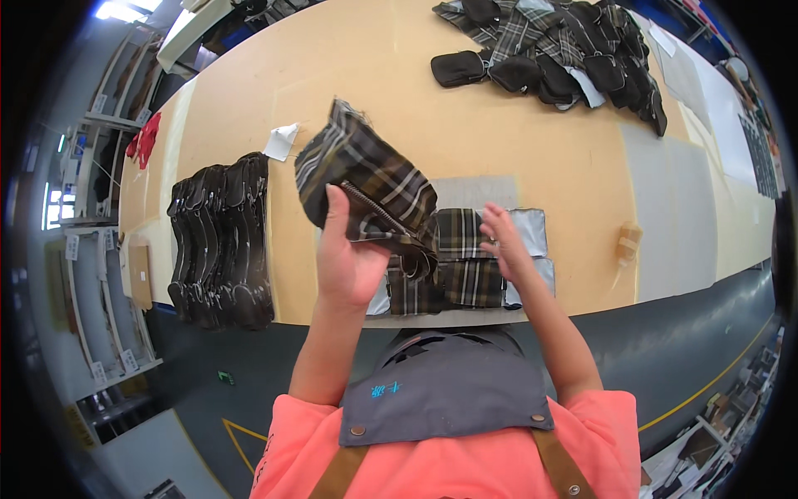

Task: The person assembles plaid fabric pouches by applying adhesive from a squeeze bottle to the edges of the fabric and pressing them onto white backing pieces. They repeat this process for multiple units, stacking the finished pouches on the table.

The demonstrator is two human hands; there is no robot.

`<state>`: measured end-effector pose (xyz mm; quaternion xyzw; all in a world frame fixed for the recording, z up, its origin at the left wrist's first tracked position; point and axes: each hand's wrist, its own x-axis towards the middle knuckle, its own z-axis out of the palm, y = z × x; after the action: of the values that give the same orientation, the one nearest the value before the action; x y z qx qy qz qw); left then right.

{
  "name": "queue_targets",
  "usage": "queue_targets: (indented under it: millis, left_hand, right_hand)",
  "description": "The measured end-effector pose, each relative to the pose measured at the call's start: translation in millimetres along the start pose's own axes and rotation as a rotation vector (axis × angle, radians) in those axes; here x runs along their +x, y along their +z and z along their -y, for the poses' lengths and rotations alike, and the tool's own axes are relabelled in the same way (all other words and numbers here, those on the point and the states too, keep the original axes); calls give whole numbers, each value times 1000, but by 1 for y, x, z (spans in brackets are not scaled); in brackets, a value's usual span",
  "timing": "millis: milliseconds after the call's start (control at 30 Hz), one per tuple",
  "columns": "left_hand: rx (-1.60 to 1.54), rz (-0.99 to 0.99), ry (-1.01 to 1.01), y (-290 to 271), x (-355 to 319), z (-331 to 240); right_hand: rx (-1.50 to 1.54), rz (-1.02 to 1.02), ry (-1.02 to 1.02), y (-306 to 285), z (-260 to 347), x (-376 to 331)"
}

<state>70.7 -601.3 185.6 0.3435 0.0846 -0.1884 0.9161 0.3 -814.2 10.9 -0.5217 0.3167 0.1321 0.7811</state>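
Observation:
My left hand point(353, 262) grips a dark plaid fabric piece point(378, 170) with a zipper sewn across it, held up over the table's near side. The thumb lies on the front below the zipper's upper end; the other fingers are mostly behind the cloth. To the right, my right hand point(507, 245) is raised with its fingers stretched out and nothing in it. It hovers over flat plaid panels point(474, 283) with silvery lining showing at their edges, laid out in rows at the front edge.
Dark zippered pieces point(220, 241) lie stacked in columns at the left. A heap of plaid and black pouches point(557, 58) covers the far right. A small amber bottle point(628, 243) lies right of the panels, and a white scrap point(281, 141) sits left of the held piece.

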Motion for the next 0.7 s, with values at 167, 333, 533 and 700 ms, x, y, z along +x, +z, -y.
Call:
queue_targets:
  millis: [167,333,533,700]
  left_hand:
    - [-103,76,6,5,-5,-18]
    - [-251,166,134,-15,30,-25]
    - [-176,-31,233,-89,100,-10]
    - [-466,-367,-150,-204,154,112]
  right_hand:
    - [375,278,223,36,-46,31]
    - [647,366,201,18,-45,71]
    - [404,1,-313,-20,47,94]
    - [142,-217,-375,-105,30,145]
